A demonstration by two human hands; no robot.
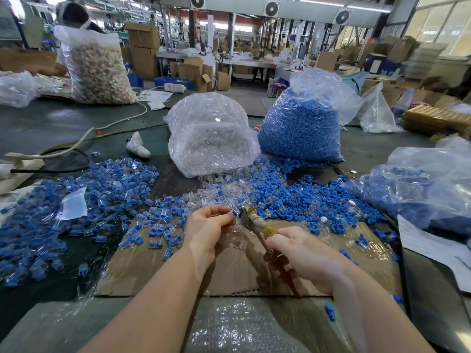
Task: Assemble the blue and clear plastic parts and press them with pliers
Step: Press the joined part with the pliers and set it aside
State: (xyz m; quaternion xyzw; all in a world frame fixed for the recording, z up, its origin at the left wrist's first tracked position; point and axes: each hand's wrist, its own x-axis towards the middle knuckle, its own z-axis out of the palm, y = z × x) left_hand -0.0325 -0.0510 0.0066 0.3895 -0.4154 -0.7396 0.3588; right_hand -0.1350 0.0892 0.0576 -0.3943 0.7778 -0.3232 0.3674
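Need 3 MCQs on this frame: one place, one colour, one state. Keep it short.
1. Where is the bag of blue parts relative to the bag of clear parts?
A. to its left
B. to its right
C. on top of it

2. What colour is the lower handle of the pliers?
A. red
B. green
C. white

3. What is the right hand doing?
A. resting empty
B. gripping the pliers
C. lifting a bag

Answers: B, the blue bag stands to the right; A, red shows below the hand; B, fingers wrap the handles while the left hand pinches a part at the pliers' tip.
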